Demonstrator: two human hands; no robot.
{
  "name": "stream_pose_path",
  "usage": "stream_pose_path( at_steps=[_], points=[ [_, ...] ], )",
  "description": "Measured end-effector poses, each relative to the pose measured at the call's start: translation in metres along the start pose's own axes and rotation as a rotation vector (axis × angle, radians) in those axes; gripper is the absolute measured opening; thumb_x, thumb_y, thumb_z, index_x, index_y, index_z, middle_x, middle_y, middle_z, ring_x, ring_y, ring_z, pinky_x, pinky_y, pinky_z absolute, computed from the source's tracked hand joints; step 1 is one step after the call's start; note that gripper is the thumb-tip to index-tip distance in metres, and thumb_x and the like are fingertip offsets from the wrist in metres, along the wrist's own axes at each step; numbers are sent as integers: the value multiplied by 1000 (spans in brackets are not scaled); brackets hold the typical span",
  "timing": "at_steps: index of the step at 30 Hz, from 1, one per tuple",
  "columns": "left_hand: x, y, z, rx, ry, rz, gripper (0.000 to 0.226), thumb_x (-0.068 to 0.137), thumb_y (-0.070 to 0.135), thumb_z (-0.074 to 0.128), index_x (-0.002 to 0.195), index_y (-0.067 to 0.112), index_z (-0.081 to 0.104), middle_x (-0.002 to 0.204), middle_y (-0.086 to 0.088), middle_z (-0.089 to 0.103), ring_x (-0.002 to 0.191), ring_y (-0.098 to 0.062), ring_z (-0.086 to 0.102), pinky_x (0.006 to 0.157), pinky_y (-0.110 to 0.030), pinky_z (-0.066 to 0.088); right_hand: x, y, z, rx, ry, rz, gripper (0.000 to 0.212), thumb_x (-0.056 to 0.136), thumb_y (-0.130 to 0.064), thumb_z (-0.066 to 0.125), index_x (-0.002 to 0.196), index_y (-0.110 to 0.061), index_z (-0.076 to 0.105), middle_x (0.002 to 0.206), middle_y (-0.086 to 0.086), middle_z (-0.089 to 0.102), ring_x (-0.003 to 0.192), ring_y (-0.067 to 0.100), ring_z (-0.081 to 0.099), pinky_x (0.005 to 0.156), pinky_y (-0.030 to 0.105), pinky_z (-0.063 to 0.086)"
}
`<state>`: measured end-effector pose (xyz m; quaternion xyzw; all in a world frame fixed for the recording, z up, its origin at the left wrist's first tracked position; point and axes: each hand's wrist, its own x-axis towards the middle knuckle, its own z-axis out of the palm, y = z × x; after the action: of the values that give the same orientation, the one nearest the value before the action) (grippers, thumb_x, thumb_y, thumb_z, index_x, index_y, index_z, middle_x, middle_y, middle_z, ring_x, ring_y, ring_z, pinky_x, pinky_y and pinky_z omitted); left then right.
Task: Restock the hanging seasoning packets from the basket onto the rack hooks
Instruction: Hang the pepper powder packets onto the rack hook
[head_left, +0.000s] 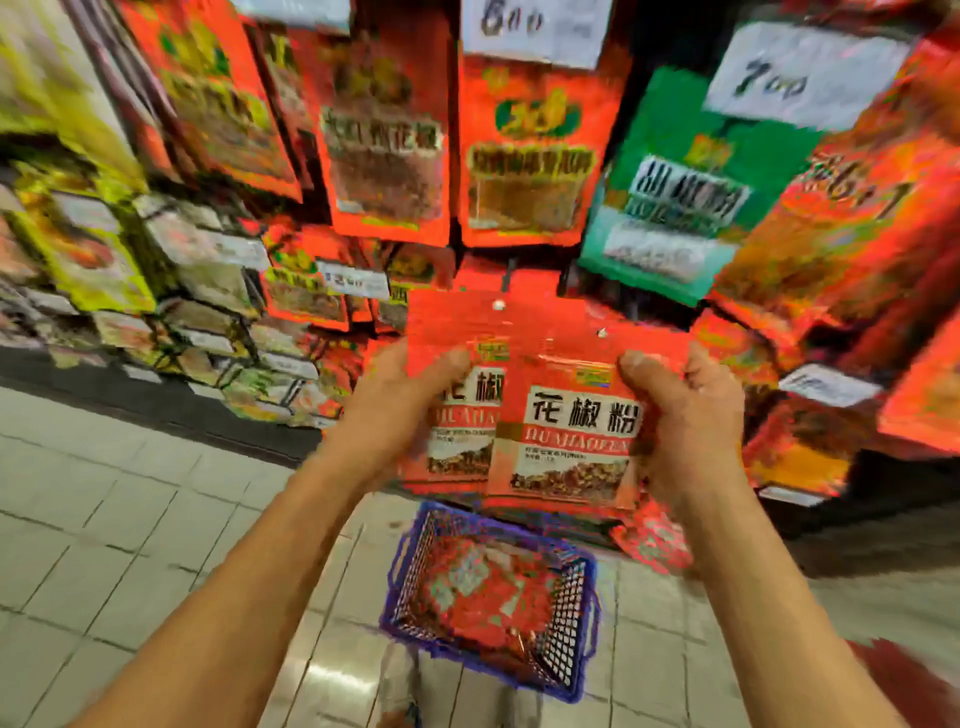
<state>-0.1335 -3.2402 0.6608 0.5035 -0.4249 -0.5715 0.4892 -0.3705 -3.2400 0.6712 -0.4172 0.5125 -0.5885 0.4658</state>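
I hold two red seasoning packets in front of the rack, overlapping each other. My left hand (400, 410) grips the rear packet (452, 332) at its left edge, thumb on its face. My right hand (685, 415) grips the front packet (566, 441) at its right edge, thumb on the upper corner. Each packet shows a small hang hole near its top. Below my hands, on the floor, stands the blue mesh basket (571, 649) with more red packets (483, 592) inside. The rack hooks are hidden behind hanging packets.
Rows of red packets (524, 156) and one green packet (680, 192) hang on the rack with white price tags (800, 73). Shelves of yellow and white boxes (78, 244) fill the left. A loose red packet (654, 540) lies by the rack foot. Grey floor tiles (104, 519) spread to the left.
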Motion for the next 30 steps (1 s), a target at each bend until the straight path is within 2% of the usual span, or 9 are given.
stream_pose_path(
  at_steps=[2,5,9,12,16,20,22,24,30],
  points=[
    [7,51,11,-13,5,90,22,68,36,79,88,29,79,91,-4,78,84,-24,73,79,-47,60,9,-54,-1,-8,13,-106,12,70,-30,76,81,-26,75,81,4,73,77,25,65,74,48,55],
    [13,122,30,-41,1,255,13,80,33,73,89,26,79,91,-3,79,80,-18,76,68,-35,61,23,-127,-2,-40,40,-268,12,74,-41,74,81,-32,78,80,-6,76,73,14,69,69,34,57],
    [14,190,43,-15,66,429,21,81,43,72,88,25,77,89,2,80,81,-13,75,69,-30,59,43,-200,-8,-99,120,-443,16,74,-50,72,75,-34,76,76,-4,72,73,17,62,71,49,55],
    [19,224,42,-8,91,489,28,75,45,77,90,22,74,87,0,79,79,-19,75,67,-36,60,63,-241,-13,-93,188,-532,12,72,-51,71,71,-40,75,65,-15,69,64,6,59,66,37,52],
    [26,254,46,35,128,543,20,73,36,75,82,18,72,77,3,77,72,-19,73,69,-36,59,96,-278,-8,-56,180,-549,15,70,-44,75,69,-29,75,69,-4,69,70,18,60,69,53,55],
    [33,269,59,49,96,516,38,76,47,79,90,12,75,87,-10,79,82,-30,76,80,-50,62,123,-299,9,-111,179,-542,26,65,-51,76,68,-26,73,66,-5,69,65,16,61,66,51,54],
    [38,270,67,43,93,533,22,89,39,75,80,19,75,72,6,78,66,-7,75,64,-25,60,133,-305,15,-105,187,-533,27,63,-51,73,66,-24,70,68,-1,68,67,21,62,70,53,54],
    [40,271,75,69,93,567,23,93,34,71,73,23,72,61,19,72,56,10,66,48,-8,48,138,-310,21,-121,198,-539,21,61,-50,69,62,-29,68,62,-6,64,64,19,58,65,46,51],
    [49,278,89,75,15,548,24,91,40,72,91,16,73,83,-1,80,74,-18,77,54,-21,56,135,-315,31,-153,227,-549,10,69,-42,68,61,-36,68,58,-6,65,60,14,59,59,45,51]
  ],
)
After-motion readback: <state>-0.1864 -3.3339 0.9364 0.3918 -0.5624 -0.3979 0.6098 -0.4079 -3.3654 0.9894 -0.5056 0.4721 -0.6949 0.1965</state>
